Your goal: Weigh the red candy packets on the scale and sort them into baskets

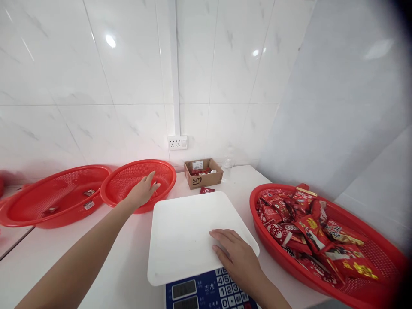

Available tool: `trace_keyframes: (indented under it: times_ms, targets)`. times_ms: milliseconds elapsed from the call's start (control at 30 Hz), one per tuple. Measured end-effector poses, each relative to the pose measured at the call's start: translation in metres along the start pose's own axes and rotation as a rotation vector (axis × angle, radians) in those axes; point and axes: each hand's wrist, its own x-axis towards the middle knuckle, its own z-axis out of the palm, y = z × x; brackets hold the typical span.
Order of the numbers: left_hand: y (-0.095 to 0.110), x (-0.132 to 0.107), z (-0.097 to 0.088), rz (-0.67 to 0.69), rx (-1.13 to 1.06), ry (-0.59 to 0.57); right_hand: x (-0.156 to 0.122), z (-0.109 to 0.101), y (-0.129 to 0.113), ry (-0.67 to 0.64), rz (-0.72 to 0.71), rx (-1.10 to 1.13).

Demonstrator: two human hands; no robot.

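My left hand (143,190) reaches over the smaller red basket (128,171), its fingers apart and holding nothing I can see. A small item shows in that basket beside my fingertips, too small to name. My right hand (236,256) rests on the right front edge of the white scale platform (183,236), fingers loosely extended and nothing in them. Beneath the platform is the scale's blue keypad panel (209,289), partly covered by my right hand. To the right, a large red basket (262,231) holds many red snack packets (310,229).
A wide red basket (24,210) with a few small packets stands at the left. Near the wall are a cardboard box (210,178) of small items, a red packet (206,190) and a clear plastic container (228,159). A power socket (177,143) sits on the tiled wall.
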Motion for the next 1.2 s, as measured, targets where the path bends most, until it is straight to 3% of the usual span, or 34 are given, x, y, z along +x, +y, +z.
trace_keyframes:
  times_ms: [100, 233, 333, 500, 700, 833, 1000, 1200]
  targets:
    - [-0.005, -0.027, 0.011, -0.030, -0.093, 0.038, 0.000, -0.002, -0.002, -0.007, 0.002, -0.001]
    - [0.006, -0.070, 0.030, -0.011, -0.314, 0.115, 0.003, -0.008, -0.006, -0.069, -0.014, -0.051]
    - [0.012, -0.090, 0.042, -0.033, -0.441, 0.064, 0.006, -0.013, -0.009, -0.147, 0.026, -0.117]
    - [0.001, -0.096, 0.064, 0.019, -0.364, -0.156, 0.007, -0.020, -0.015, -0.179, 0.035, -0.139]
    - [-0.018, -0.086, 0.095, 0.183, -0.211, -0.090, 0.000, -0.035, -0.016, -0.231, 0.019, -0.157]
    - [-0.010, -0.088, 0.084, 0.202, -0.102, -0.167, -0.010, -0.042, -0.006, -0.241, -0.005, -0.110]
    - [0.017, -0.095, 0.063, 0.227, 0.169, -0.248, -0.018, -0.035, 0.005, -0.187, 0.014, -0.035]
    - [0.057, -0.118, 0.077, 0.428, 0.415, -0.278, -0.020, -0.021, 0.004, -0.038, 0.044, -0.039]
